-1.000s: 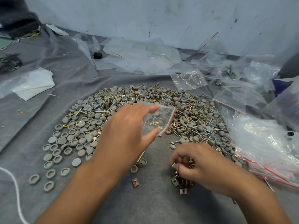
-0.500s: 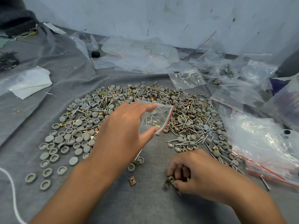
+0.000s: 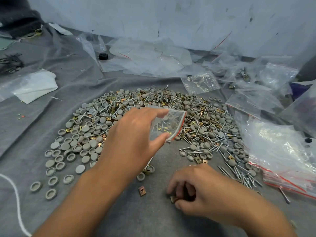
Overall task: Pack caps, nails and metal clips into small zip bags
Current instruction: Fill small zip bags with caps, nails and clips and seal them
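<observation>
Two hands share one job: one holds the bag, one picks up clips.

Left hand (image 3: 135, 139) pinches the zip bag (image 3: 168, 124) by its edge, up over the pile (image 3: 153, 120) of caps, nails and clips, likely so parts drop in easily. Right hand (image 3: 198, 190) curls its fingers round a small clip (image 3: 174, 199) low on the grey cloth (image 3: 153, 219), near the bag.

Grey cloth (image 3: 51, 127) is covering the surface; white cord (image 3: 16, 199) is lying at left; black knob (image 3: 103, 56) is sitting far back.
</observation>
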Action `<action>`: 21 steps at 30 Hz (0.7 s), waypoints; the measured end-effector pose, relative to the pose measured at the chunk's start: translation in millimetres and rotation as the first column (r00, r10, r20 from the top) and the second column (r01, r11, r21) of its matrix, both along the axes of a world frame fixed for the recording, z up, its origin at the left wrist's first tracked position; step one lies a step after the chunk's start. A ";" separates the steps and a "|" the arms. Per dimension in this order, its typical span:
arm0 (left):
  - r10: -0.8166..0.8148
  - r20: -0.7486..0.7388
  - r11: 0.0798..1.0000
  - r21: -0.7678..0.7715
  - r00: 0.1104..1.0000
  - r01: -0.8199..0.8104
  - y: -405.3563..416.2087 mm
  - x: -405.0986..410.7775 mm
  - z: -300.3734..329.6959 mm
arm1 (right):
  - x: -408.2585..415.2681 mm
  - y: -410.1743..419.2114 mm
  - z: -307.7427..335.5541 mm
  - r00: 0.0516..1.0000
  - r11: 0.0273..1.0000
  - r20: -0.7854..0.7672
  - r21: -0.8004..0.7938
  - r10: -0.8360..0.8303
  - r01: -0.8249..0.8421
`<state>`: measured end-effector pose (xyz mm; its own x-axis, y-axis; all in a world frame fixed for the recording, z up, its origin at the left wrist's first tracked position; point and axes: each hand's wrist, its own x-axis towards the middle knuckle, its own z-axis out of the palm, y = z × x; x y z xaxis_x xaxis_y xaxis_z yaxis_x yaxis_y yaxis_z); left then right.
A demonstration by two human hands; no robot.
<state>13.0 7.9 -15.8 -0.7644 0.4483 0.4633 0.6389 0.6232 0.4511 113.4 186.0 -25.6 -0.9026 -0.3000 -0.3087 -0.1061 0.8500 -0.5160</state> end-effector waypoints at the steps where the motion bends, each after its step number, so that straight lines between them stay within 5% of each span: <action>1: 0.001 0.000 1.000 -0.002 1.000 -0.001 -0.1 -0.2 -0.2 | 0.3 -3.7 -2.6 1.000 0.998 -0.023 0.054 0.013 -0.012; 8: 0.001 -0.002 1.000 -0.008 1.000 -0.001 0.5 -0.3 -1.0 | -1.3 -5.4 -8.9 0.989 0.994 -0.131 0.094 0.074 -0.061; 14: -0.004 -0.001 1.000 -0.003 1.000 0.004 -0.4 -0.9 -1.0 | -14.1 2.8 3.5 0.918 0.977 -0.353 -0.170 -0.180 0.127; 18: -0.005 0.014 1.000 0.001 1.000 0.005 -2.9 -1.7 -0.5 | -9.9 4.7 1.5 0.995 0.998 -0.102 -0.052 0.022 -0.027; 21: 0.001 0.015 1.000 0.002 1.000 -0.001 -4.3 -2.7 -1.4 | -9.0 -4.4 -12.4 0.992 0.997 -0.103 0.036 0.077 -0.073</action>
<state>10.3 3.5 -17.2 -0.7716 0.4469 0.4527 0.6316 0.6229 0.4616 104.4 181.6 -38.0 -0.9057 -0.3595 -0.2245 -0.2219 0.8534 -0.4716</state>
